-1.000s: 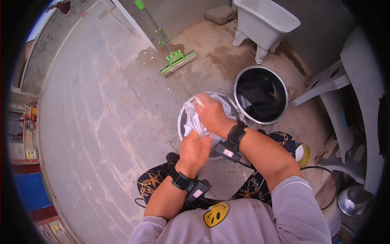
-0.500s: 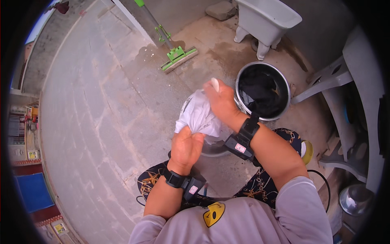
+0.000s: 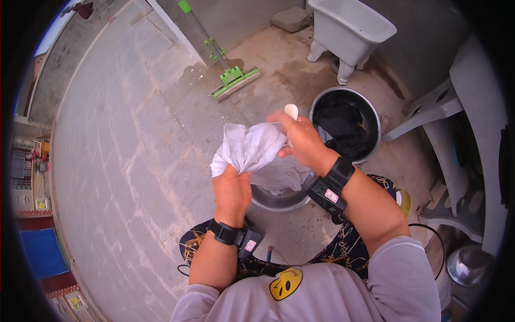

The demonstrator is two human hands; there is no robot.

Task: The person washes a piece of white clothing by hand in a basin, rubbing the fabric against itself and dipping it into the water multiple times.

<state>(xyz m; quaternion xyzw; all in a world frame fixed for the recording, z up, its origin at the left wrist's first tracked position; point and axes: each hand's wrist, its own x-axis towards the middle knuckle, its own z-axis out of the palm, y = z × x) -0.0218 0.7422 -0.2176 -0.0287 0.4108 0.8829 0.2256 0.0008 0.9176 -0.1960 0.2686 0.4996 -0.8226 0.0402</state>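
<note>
A bunched white garment (image 3: 252, 146) hangs from my left hand (image 3: 232, 194), whose fingers are closed on its lower gathered part. My right hand (image 3: 307, 140) is beside the garment's right edge, with a small rounded white bar of soap (image 3: 291, 111) standing up out of its grip. Part of the soap is hidden by the hand. Below the hands, a metal basin (image 3: 279, 204) rests on the ground between my knees. More white cloth (image 3: 284, 177) droops over and into it; I cannot tell whether it is the same piece.
To the right of the hands stands a metal tub (image 3: 380, 121) with dark wet clothes. A green mop (image 3: 233, 78) lies ahead, near a white footed basin (image 3: 357, 24) and a stone (image 3: 291, 16). A grey plastic chair (image 3: 466, 129) and a metal pot (image 3: 470, 264) are at right.
My left hand and the garment have shifted left and the garment has spread wider. The right hand has moved slightly right, away from the cloth. More of the lower basin shows.
</note>
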